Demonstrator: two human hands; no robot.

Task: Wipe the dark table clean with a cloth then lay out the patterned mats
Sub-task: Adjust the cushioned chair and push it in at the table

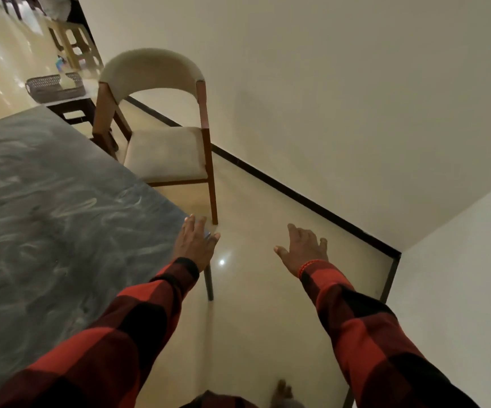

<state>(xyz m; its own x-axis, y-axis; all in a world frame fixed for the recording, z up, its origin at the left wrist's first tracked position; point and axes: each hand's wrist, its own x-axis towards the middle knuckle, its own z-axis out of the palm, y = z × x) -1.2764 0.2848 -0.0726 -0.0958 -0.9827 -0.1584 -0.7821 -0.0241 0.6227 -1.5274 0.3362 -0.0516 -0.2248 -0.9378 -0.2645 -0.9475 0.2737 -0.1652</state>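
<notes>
Table: the dark table [47,216] lay to the left of both hands, its long edge running away toward the chair [162,136].
Left hand: the left hand [195,242] hovered spread and empty over the table's corner, the nearer hand.
Right hand: the right hand [303,248] was spread and empty over the floor [256,304], apart from the table.
Cloth, mats: none in view.

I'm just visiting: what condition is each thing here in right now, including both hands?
Dark grey marbled table: bare, no cloth or mats on it, pale swirled streaks across its top.
Left hand: fingers spread, empty, at the table's corner.
Right hand: fingers spread, empty, over the floor.
Cream-cushioned wooden chair: upright, unoccupied, beside the table.
Woven grey basket tray: on a small stand; contents unclear.
</notes>
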